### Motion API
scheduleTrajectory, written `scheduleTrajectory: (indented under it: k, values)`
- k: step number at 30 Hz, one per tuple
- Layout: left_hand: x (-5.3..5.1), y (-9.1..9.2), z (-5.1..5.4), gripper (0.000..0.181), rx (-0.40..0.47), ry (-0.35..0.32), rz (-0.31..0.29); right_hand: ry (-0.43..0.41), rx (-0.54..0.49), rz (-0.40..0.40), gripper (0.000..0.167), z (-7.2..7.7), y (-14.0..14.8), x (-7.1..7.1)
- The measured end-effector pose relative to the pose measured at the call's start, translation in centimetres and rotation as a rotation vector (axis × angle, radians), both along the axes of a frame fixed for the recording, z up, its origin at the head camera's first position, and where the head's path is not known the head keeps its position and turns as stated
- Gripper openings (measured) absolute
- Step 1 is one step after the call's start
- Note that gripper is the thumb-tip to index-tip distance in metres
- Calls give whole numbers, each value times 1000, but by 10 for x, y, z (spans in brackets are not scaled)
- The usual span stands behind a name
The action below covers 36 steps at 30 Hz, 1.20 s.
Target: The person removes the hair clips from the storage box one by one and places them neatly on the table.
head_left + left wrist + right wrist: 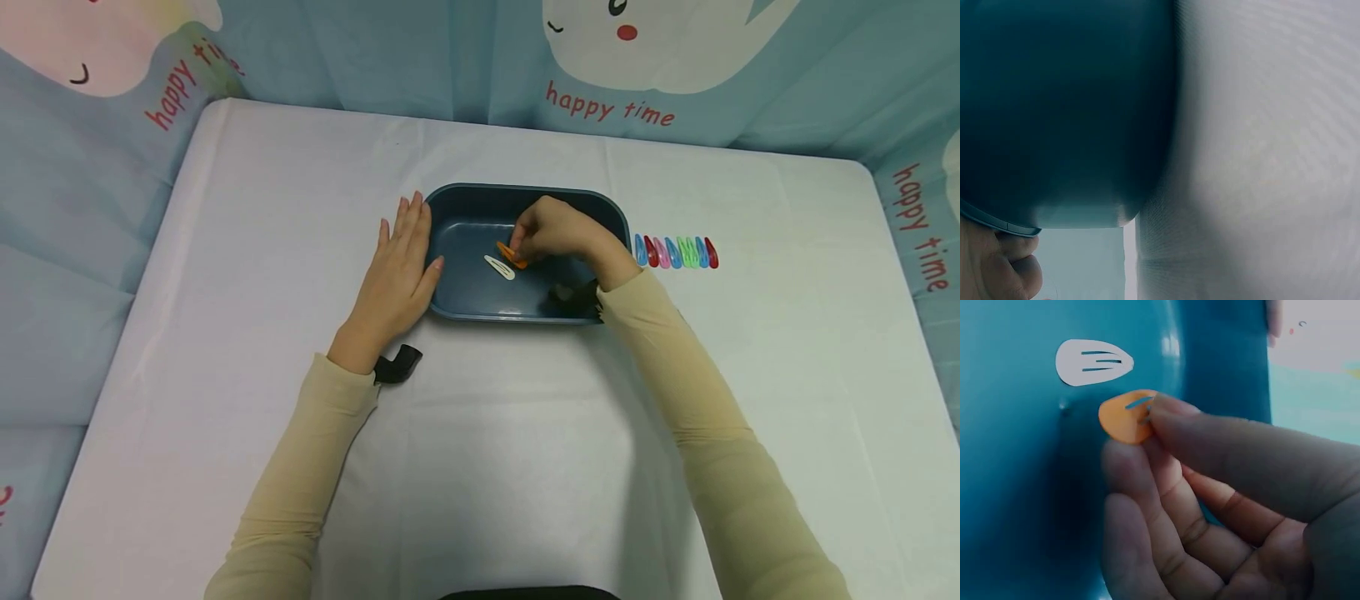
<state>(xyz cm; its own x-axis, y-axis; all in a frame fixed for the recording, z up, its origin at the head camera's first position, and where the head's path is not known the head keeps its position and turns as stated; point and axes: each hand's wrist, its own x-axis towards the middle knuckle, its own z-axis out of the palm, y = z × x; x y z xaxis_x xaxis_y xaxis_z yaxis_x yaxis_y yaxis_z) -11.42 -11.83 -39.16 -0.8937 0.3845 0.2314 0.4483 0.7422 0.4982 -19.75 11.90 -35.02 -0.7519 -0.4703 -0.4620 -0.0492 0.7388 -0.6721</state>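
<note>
Inside the dark blue tray point(472, 304), my right hand point(553, 229) pinches an orange hair clip point(1124, 417) between thumb and fingers. A cream-white hair clip point(499, 267) lies on the tray floor just beside it; the right wrist view shows this white clip's slots facing up. My left hand point(393, 279) rests against the tray's left rim with its fingers straight and the thumb at the edge. From the left wrist camera, the tray's outer wall point(1066, 112) fills much of the view, with some fingers point(1013, 269) at its rim.
Right of the tray, a row of several hair clips point(677, 252) in blue, red, pink and green lies on the white tablecloth point(510, 450). A black wrist-camera part point(400, 364) sits by the left wrist. Printed blue curtains point(390, 58) surround the table.
</note>
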Motion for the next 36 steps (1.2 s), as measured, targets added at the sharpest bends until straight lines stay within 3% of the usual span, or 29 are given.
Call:
scheduleTrajectory:
  k: [16, 36]
  values:
    - [1, 1, 1, 63, -16, 10, 7, 51, -137, -62, 7, 9, 13, 12]
    - [0, 0, -1, 62, -16, 23, 1, 73, -328, -215, 10, 12, 38, 22]
